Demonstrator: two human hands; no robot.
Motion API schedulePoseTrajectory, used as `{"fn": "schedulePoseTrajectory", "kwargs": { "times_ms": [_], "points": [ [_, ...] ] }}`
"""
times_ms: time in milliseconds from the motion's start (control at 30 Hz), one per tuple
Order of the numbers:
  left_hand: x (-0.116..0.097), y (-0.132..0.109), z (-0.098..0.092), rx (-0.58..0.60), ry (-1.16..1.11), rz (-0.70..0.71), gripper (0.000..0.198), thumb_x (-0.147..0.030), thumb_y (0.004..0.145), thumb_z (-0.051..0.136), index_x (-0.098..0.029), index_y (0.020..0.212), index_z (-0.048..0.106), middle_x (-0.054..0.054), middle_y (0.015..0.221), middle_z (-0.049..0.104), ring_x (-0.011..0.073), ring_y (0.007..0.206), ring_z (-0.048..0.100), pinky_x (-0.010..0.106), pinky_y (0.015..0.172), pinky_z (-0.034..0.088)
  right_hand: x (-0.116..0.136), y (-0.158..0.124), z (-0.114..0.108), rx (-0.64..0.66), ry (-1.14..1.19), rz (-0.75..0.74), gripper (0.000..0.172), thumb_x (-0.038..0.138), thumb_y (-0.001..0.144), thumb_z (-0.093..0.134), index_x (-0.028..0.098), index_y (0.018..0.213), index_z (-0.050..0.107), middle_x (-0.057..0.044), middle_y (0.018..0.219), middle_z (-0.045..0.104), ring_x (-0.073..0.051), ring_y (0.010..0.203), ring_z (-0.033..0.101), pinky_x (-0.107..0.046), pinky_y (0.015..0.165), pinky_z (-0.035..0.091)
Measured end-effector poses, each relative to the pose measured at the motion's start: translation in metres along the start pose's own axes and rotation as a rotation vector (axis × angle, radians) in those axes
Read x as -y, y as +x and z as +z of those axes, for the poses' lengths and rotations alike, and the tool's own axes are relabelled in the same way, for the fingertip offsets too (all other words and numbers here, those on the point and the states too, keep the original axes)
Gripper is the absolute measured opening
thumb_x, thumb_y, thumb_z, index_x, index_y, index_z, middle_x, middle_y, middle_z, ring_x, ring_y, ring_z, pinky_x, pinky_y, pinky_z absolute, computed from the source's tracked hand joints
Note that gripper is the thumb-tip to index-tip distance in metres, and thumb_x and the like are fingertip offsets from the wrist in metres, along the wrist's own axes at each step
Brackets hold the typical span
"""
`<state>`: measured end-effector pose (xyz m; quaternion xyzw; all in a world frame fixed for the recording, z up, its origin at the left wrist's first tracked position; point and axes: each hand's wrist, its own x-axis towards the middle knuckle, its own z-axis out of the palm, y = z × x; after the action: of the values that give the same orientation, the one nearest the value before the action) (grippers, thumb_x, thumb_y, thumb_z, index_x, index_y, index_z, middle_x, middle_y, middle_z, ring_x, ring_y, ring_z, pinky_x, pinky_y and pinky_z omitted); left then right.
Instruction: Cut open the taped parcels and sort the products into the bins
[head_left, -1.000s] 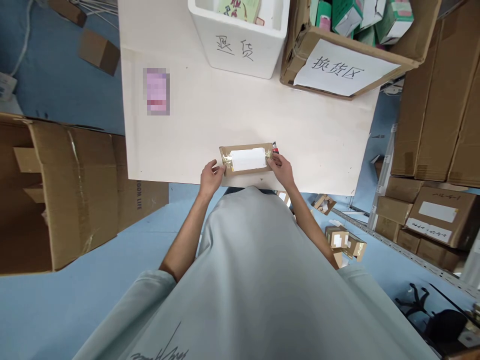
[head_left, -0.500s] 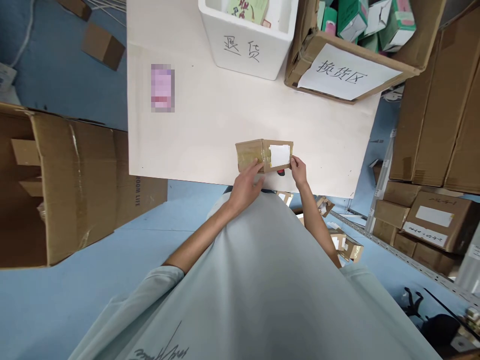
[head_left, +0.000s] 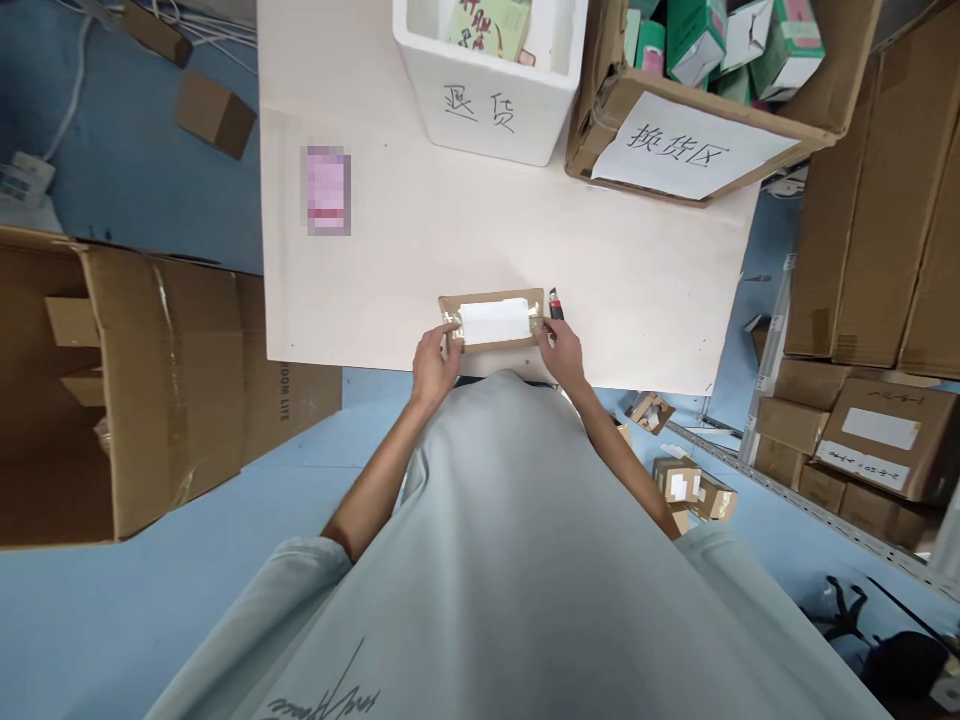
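Note:
A small brown cardboard box (head_left: 491, 298) with a white label (head_left: 495, 322) and shiny tape at its ends is at the table's near edge, label facing me. My left hand (head_left: 437, 362) grips its left end, thumb and fingers pinched on the side. At the opposite end, my right hand (head_left: 561, 352) pinches the taped corner. A utility knife (head_left: 555, 304), black and red, lies on the table just beyond my right hand, its lower part hidden by that hand.
On the white table (head_left: 360, 290) stand a white foam bin (head_left: 487, 110) and an open carton (head_left: 697, 110) of green boxes, both with handwritten signs. A blurred pink item (head_left: 327, 190) lies at left. A large carton (head_left: 172, 380) is left on the floor; shelved boxes (head_left: 870, 440) stand right.
The box has turned so its label side faces me lengthwise, and shifted left. My left hand moved from its top to its left end. The knife has come into fuller view.

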<state>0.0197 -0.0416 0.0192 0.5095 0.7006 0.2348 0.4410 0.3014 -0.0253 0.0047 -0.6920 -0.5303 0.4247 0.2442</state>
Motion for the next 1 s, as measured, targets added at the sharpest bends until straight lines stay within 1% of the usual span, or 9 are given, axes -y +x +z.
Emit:
{"fn": "schedulePoseTrajectory", "kwargs": {
  "times_ms": [133, 267, 367, 467, 600, 733, 833, 933, 1000],
  "points": [
    [0.029, 0.01, -0.022, -0.118, -0.018, -0.091, 0.035, -0.041, 0.108, 0.057, -0.023, 0.134, 0.071, 0.014, 0.145, 0.075, 0.0294, 0.138, 0.068, 0.043, 0.117, 0.058, 0.05, -0.021, 0.016, 0.127, -0.046, -0.182, 0.054, 0.065, 0.115, 0.053, 0.031, 0.147, 0.079, -0.013, 0.146, 0.074, -0.039, 0.144, 0.066, -0.058, 0.132, 0.053],
    [0.053, 0.021, -0.041, -0.168, -0.02, -0.189, 0.029, -0.04, 0.103, 0.06, -0.022, 0.123, 0.071, 0.014, 0.139, 0.077, 0.0297, 0.135, 0.07, 0.044, 0.121, 0.055, 0.096, -0.032, 0.037, 0.255, -0.086, -0.305, 0.046, 0.051, 0.119, 0.051, 0.033, 0.154, 0.075, -0.012, 0.149, 0.07, -0.037, 0.145, 0.066, -0.057, 0.131, 0.054],
    [0.06, 0.027, -0.048, -0.19, -0.033, -0.229, 0.022, -0.038, 0.099, 0.063, -0.023, 0.114, 0.07, 0.011, 0.128, 0.079, 0.0281, 0.126, 0.073, 0.044, 0.121, 0.055, 0.118, -0.033, 0.047, 0.297, -0.159, -0.365, 0.041, 0.04, 0.119, 0.053, 0.032, 0.154, 0.074, -0.012, 0.146, 0.07, -0.033, 0.14, 0.068, -0.052, 0.126, 0.058],
    [0.06, 0.027, -0.047, -0.219, -0.059, -0.239, 0.018, -0.035, 0.098, 0.065, -0.023, 0.109, 0.07, 0.01, 0.12, 0.08, 0.0274, 0.12, 0.075, 0.043, 0.118, 0.057, 0.125, -0.031, 0.047, 0.307, -0.228, -0.353, 0.038, 0.038, 0.119, 0.057, 0.026, 0.151, 0.074, -0.013, 0.144, 0.072, -0.032, 0.137, 0.07, -0.049, 0.121, 0.06],
    [0.052, 0.023, -0.039, -0.229, -0.124, -0.2, 0.016, -0.032, 0.098, 0.065, -0.023, 0.109, 0.072, 0.009, 0.119, 0.081, 0.0256, 0.116, 0.077, 0.039, 0.11, 0.061, 0.11, -0.021, 0.032, 0.219, -0.259, -0.244, 0.037, 0.047, 0.118, 0.062, 0.023, 0.14, 0.077, -0.015, 0.141, 0.074, -0.034, 0.134, 0.072, -0.049, 0.116, 0.061],
    [0.033, 0.022, -0.018, -0.19, -0.196, -0.175, 0.015, -0.034, 0.098, 0.071, -0.024, 0.109, 0.071, 0.008, 0.119, 0.081, 0.0224, 0.103, 0.078, 0.035, 0.096, 0.064, 0.07, 0.0, 0.008, 0.107, -0.256, -0.06, 0.033, 0.052, 0.111, 0.07, 0.022, 0.124, 0.079, -0.014, 0.133, 0.079, -0.034, 0.123, 0.076, -0.049, 0.107, 0.064],
    [0.015, 0.023, 0.002, -0.158, -0.201, -0.231, 0.026, -0.033, 0.091, 0.083, -0.025, 0.111, 0.067, 0.007, 0.114, 0.082, 0.0217, 0.093, 0.078, 0.036, 0.092, 0.064, 0.037, 0.013, -0.008, 0.038, -0.234, 0.1, 0.03, 0.049, 0.107, 0.073, 0.02, 0.116, 0.077, -0.015, 0.125, 0.083, -0.033, 0.116, 0.079, -0.049, 0.104, 0.064],
    [0.002, 0.022, 0.015, -0.15, -0.154, -0.249, 0.031, -0.029, 0.088, 0.087, -0.025, 0.112, 0.068, 0.006, 0.113, 0.083, 0.0238, 0.095, 0.08, 0.039, 0.096, 0.065, 0.012, 0.011, -0.015, -0.01, -0.157, 0.153, 0.028, 0.048, 0.107, 0.07, 0.021, 0.112, 0.076, -0.014, 0.119, 0.086, -0.031, 0.111, 0.081, -0.047, 0.104, 0.063],
    [0.0, 0.02, 0.016, -0.133, -0.148, -0.233, 0.03, -0.029, 0.088, 0.086, -0.025, 0.114, 0.071, 0.007, 0.114, 0.084, 0.0252, 0.097, 0.081, 0.041, 0.098, 0.065, 0.002, 0.0, -0.013, -0.022, -0.124, 0.147, 0.03, 0.05, 0.108, 0.068, 0.022, 0.111, 0.076, -0.014, 0.116, 0.087, -0.03, 0.11, 0.081, -0.046, 0.104, 0.063]
  ]
}}
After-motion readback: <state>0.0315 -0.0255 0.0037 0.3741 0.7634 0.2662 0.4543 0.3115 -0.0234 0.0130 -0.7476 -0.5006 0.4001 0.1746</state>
